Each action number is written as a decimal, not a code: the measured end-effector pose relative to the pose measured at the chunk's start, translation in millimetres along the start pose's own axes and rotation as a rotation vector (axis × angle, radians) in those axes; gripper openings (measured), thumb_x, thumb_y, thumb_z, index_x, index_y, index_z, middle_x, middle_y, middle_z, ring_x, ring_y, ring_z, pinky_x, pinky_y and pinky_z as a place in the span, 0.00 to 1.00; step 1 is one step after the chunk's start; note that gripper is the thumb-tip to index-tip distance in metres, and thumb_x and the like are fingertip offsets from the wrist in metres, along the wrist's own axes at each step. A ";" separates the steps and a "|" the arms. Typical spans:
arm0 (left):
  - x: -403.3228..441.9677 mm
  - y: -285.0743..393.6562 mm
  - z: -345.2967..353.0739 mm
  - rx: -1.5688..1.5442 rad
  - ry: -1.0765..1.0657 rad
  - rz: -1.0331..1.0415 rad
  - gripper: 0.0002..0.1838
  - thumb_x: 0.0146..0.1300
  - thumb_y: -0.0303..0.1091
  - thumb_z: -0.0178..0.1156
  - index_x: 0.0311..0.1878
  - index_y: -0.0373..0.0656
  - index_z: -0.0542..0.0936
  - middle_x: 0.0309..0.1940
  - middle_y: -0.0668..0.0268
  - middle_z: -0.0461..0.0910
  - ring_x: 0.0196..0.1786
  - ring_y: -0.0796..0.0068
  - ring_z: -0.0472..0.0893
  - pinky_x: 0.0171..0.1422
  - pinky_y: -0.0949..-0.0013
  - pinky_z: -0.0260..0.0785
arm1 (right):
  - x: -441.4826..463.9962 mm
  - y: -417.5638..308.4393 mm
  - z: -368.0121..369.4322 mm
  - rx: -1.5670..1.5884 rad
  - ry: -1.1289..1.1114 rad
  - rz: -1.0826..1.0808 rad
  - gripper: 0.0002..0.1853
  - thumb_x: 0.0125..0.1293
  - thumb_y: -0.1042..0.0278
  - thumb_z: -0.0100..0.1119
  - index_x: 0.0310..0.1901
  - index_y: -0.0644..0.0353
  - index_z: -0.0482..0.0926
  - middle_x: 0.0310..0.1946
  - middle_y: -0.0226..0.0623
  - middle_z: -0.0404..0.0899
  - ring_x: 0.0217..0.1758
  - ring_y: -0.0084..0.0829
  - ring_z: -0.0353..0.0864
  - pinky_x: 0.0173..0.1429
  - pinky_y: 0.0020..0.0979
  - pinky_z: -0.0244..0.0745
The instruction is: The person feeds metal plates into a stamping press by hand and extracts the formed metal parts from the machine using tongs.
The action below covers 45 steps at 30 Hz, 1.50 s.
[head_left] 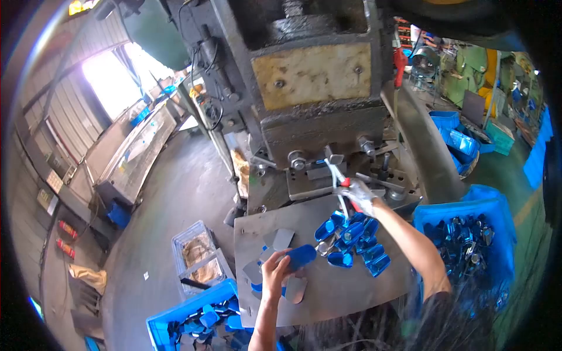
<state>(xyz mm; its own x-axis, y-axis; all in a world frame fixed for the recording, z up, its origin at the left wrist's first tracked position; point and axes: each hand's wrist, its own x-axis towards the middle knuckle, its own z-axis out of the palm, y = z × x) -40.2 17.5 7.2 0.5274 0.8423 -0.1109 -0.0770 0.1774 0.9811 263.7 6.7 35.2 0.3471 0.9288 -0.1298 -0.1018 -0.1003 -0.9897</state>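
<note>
My left hand (273,274) is closed on a blue, rounded flat metal blank (302,256), held above the metal table (363,292). My right hand (361,198), in a pale glove, grips red-handled tongs (346,182). Their light-coloured jaws point up at the die (316,182) of the press; whether they pinch anything is too small to tell. Below the right hand lies a pile of shaped blue metal parts (353,233). More flat blanks (283,238), some grey-looking and some blue, are scattered about my left hand, partly hidden by it.
The large press (313,76) rises straight ahead. At right stands a blue bin (503,234) full of shiny parts. A blue crate (161,324) of blanks sits at lower left, near a clear plastic crate (178,243) on the floor. More blue bins (459,142) are farther right.
</note>
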 end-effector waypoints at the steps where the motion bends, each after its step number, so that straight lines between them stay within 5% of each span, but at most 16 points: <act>1: 1.9 -1.7 -2.0 0.003 0.012 -0.001 0.13 0.63 0.29 0.52 0.49 0.36 0.76 0.36 0.63 0.79 0.33 0.78 0.80 0.37 0.76 0.74 | -23.2 -16.5 3.1 -0.030 -0.003 0.038 0.06 0.62 0.69 0.53 0.32 0.62 0.72 0.20 0.34 0.72 0.21 0.25 0.74 0.22 0.28 0.70; 2: 6.0 -6.9 -6.3 0.038 0.009 0.000 0.15 0.64 0.30 0.52 0.52 0.36 0.74 0.37 0.57 0.79 0.35 0.73 0.81 0.40 0.74 0.75 | -36.3 -8.3 -4.8 -0.058 -0.027 -0.014 0.06 0.64 0.68 0.52 0.33 0.62 0.72 0.20 0.34 0.71 0.20 0.26 0.73 0.22 0.28 0.69; 3: 5.2 -3.0 -4.3 0.019 0.017 -0.007 0.15 0.64 0.30 0.52 0.52 0.36 0.74 0.37 0.57 0.79 0.35 0.72 0.81 0.40 0.74 0.75 | -53.4 -6.6 -13.3 0.037 -0.044 0.201 0.05 0.61 0.68 0.54 0.37 0.58 0.73 0.24 0.34 0.72 0.26 0.26 0.74 0.28 0.27 0.70; 6: 6.6 3.2 4.4 -0.051 -0.006 -0.018 0.15 0.65 0.31 0.51 0.53 0.36 0.73 0.39 0.58 0.79 0.37 0.69 0.82 0.43 0.71 0.76 | -95.3 46.7 -60.6 -0.770 -0.190 -0.072 0.19 0.54 0.59 0.57 0.48 0.50 0.72 0.38 0.32 0.71 0.40 0.30 0.74 0.42 0.28 0.69; 9: 11.8 -1.0 15.8 -0.049 0.006 -0.053 0.14 0.64 0.32 0.51 0.51 0.37 0.75 0.39 0.62 0.79 0.37 0.76 0.80 0.41 0.74 0.74 | -175.3 -30.9 -16.2 -0.855 -0.084 0.321 0.17 0.64 0.50 0.51 0.38 0.58 0.68 0.19 0.39 0.75 0.24 0.39 0.78 0.31 0.38 0.74; 10: 12.5 -2.8 21.6 -0.061 -0.017 -0.037 0.15 0.65 0.32 0.51 0.51 0.37 0.74 0.40 0.61 0.79 0.36 0.75 0.81 0.42 0.74 0.74 | -184.6 -6.4 -23.2 -1.131 -0.128 0.039 0.19 0.64 0.48 0.48 0.40 0.58 0.67 0.21 0.43 0.76 0.26 0.43 0.79 0.32 0.40 0.75; 13: 14.1 -6.1 35.3 -0.087 -0.087 -0.065 0.15 0.65 0.33 0.51 0.52 0.37 0.73 0.40 0.61 0.79 0.38 0.75 0.80 0.42 0.74 0.74 | -204.3 -26.5 7.2 -1.290 -0.322 0.162 0.22 0.65 0.46 0.45 0.48 0.57 0.65 0.22 0.46 0.77 0.27 0.46 0.80 0.33 0.44 0.75; 17: 17.2 0.9 30.3 -0.039 0.011 0.153 0.15 0.64 0.32 0.53 0.51 0.35 0.73 0.41 0.61 0.80 0.40 0.73 0.81 0.42 0.74 0.74 | -202.9 -9.8 0.3 -1.293 -0.288 0.006 0.22 0.66 0.46 0.43 0.49 0.57 0.65 0.22 0.46 0.77 0.28 0.46 0.80 0.34 0.43 0.75; 19: 28.6 3.8 12.3 0.647 0.266 0.370 0.20 0.57 0.31 0.60 0.53 0.40 0.72 0.45 0.59 0.79 0.45 0.67 0.79 0.48 0.71 0.72 | -191.8 -17.2 -6.6 -1.245 -0.173 -0.026 0.22 0.66 0.45 0.43 0.48 0.57 0.65 0.23 0.47 0.77 0.28 0.46 0.80 0.34 0.43 0.75; 22: 54.8 -7.1 -3.2 1.326 0.320 0.587 0.32 0.44 0.41 0.68 0.54 0.43 0.69 0.55 0.59 0.70 0.58 0.59 0.68 0.63 0.57 0.57 | -150.5 -32.5 -18.5 -1.314 -0.042 -0.079 0.21 0.65 0.46 0.44 0.43 0.59 0.65 0.26 0.51 0.77 0.30 0.48 0.79 0.34 0.43 0.74; 30: 64.5 -8.7 -17.8 1.392 0.174 0.557 0.23 0.40 0.39 0.69 0.43 0.46 0.77 0.39 0.65 0.78 0.45 0.62 0.75 0.49 0.60 0.66 | -24.5 -27.0 -37.2 -1.176 0.018 -0.068 0.19 0.60 0.48 0.50 0.39 0.58 0.71 0.31 0.47 0.77 0.37 0.48 0.78 0.40 0.44 0.71; 37: 68.8 -9.7 -23.3 1.344 0.160 0.416 0.18 0.45 0.39 0.66 0.40 0.47 0.79 0.38 0.64 0.80 0.43 0.60 0.77 0.46 0.61 0.70 | -10.9 -34.6 -34.7 -1.171 0.065 -0.035 0.18 0.59 0.47 0.51 0.37 0.56 0.73 0.29 0.45 0.78 0.36 0.46 0.78 0.39 0.42 0.71; 45: 60.2 1.1 -11.9 1.370 0.097 0.568 0.23 0.40 0.38 0.70 0.42 0.45 0.77 0.38 0.64 0.77 0.44 0.62 0.75 0.46 0.62 0.70 | -12.3 -47.4 -53.3 -1.162 0.006 -0.024 0.18 0.59 0.49 0.53 0.35 0.57 0.73 0.27 0.44 0.78 0.32 0.42 0.78 0.36 0.40 0.69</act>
<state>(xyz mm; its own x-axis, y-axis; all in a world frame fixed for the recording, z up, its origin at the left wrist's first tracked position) -18.6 74.5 -0.3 0.6393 0.6725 0.3730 0.6178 -0.7380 0.2716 313.9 -19.0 80.5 0.3423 0.9334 -0.1075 0.8203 -0.3527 -0.4502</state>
